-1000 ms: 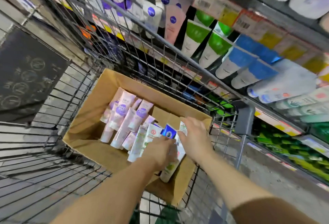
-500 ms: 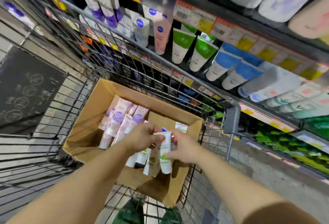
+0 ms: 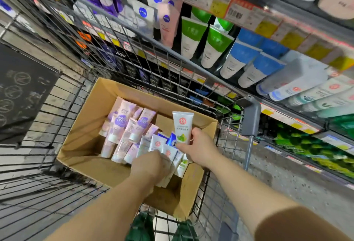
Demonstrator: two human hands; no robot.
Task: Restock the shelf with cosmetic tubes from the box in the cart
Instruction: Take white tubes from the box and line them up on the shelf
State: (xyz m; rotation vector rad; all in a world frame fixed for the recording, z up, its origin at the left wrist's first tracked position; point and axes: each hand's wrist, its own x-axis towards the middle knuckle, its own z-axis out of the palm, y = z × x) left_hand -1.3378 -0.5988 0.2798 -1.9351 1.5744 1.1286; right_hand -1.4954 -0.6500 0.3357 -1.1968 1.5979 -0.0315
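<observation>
An open cardboard box (image 3: 84,139) sits in the wire cart (image 3: 251,118). Pink and purple tubes (image 3: 124,125) lie at its far left, white tubes (image 3: 159,145) at its middle. My right hand (image 3: 199,146) grips one white tube with a red logo and green leaf (image 3: 183,125), held upright above the box. My left hand (image 3: 151,164) is down in the box, fingers curled round the white tubes there. The shelf (image 3: 287,95) with green, blue and white tubes runs along the right.
The cart's wire wall (image 3: 134,49) stands between the box and the shelf. A grey plastic corner handle (image 3: 251,118) rises at the cart's right. Price tags (image 3: 220,5) line the shelf edges. A dark panel (image 3: 21,91) hangs on the left. Green items (image 3: 145,227) lie under the box.
My right hand has lifted one white tube upright out of the box. My left hand has dropped lower among the white tubes. The view has tilted slightly.
</observation>
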